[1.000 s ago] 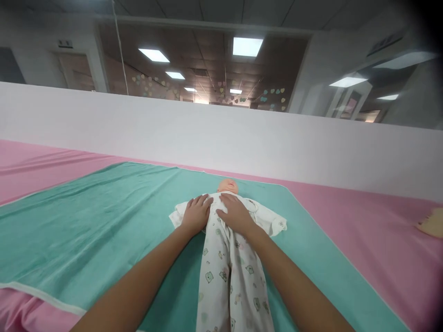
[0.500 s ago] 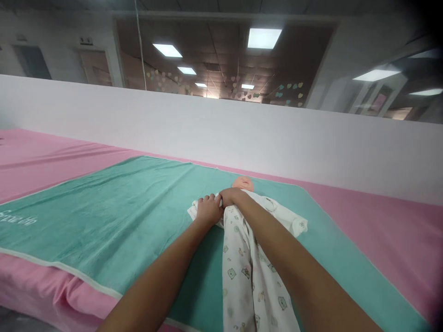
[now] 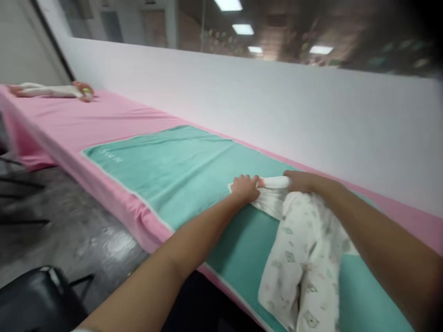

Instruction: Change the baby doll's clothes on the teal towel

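Observation:
A baby doll's white-sleeved arm (image 3: 275, 182) stretches between my two hands over the green blanket (image 3: 194, 161). My left hand (image 3: 245, 188) is closed around the pinkish end of that arm, with a white cloth cuff under its fingers. At the other end, my right hand (image 3: 298, 180) is bent over the white sleeve; its fingertips are blurred and partly hidden. Below both hands lies a white baby outfit (image 3: 294, 258) printed with small animals, its legs toward me. The doll's head is out of sight behind my right hand and arm.
Pink cloth (image 3: 114, 115) covers the long table under the blanket. Another doll (image 3: 51, 90) in white lies at the far left end. A white wall with a window (image 3: 294, 37) runs behind. A black chair (image 3: 38, 299) stands at lower left.
My view has turned left and down. My hands, together over the outfit before, are now apart with the doll's arm stretched between them. The doll's face has gone out of sight.

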Available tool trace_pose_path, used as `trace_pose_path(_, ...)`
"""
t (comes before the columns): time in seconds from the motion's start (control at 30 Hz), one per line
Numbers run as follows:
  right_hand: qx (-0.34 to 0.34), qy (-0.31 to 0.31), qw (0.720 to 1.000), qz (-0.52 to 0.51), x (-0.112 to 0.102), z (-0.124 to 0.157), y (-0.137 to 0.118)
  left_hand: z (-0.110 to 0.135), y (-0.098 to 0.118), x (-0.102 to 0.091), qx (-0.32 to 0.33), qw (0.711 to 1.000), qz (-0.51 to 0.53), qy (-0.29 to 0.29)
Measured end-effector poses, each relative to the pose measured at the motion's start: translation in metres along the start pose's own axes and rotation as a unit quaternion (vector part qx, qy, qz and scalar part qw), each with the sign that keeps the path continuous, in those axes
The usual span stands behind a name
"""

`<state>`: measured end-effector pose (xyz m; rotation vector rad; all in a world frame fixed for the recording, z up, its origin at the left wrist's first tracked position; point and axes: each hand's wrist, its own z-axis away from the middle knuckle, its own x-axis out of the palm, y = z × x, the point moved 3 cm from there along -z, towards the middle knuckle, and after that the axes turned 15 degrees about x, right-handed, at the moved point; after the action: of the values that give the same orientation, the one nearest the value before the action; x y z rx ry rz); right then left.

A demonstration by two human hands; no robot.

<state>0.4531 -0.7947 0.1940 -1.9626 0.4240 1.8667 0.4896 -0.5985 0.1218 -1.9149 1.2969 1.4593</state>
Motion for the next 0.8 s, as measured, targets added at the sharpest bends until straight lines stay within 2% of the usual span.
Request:
trace_pose_path(0.03,0.004,-0.072,0.996,0.056,0.007,-0.004,0.001,-0.002,-0.002,0.002,-0.005,1.0,0.002,-0.001)
trace_pose_path(0.1,-0.018,-0.09,0.991,0.102,0.015,-0.006,-0.009,-0.005,-0.005,0.005,-0.013,1.0,0.006,0.002)
trace_pose_path(0.2,-0.115,-0.028,0.986,0.113,0.025,0.009,-0.04,-0.008,-0.007,0.008,-0.012,1.0,0.014,0.014)
trace_pose_path(0.3,-0.13,0.001,0.985,0.113,0.028,0.022,-0.06,-0.009,-0.012,0.01,-0.005,0.999,0.033,0.027)
trace_pose_path(0.43,-0.12,-0.014,0.987,0.11,0.005,0.028,-0.048,-0.013,-0.022,0.016,-0.014,0.996,0.08,0.043)
trace_pose_path(0.53,-0.111,-0.011,0.992,0.054,-0.022,0.034,-0.028,-0.016,-0.029,0.019,-0.037,0.988,0.137,0.065)
trace_pose_path(0.6,-0.116,0.008,0.993,0.006,-0.032,0.04,-0.022,-0.02,-0.034,0.018,-0.05,0.977,0.187,0.092)
trace_pose_path(0.67,-0.127,0.026,0.991,-0.015,-0.03,0.047,-0.025,-0.022,-0.038,0.014,-0.06,0.961,0.238,0.129)
trace_pose_path(0.8,-0.138,0.041,0.989,0.03,-0.004,0.053,-0.051,-0.023,-0.041,0.003,-0.062,0.934,0.304,0.18)
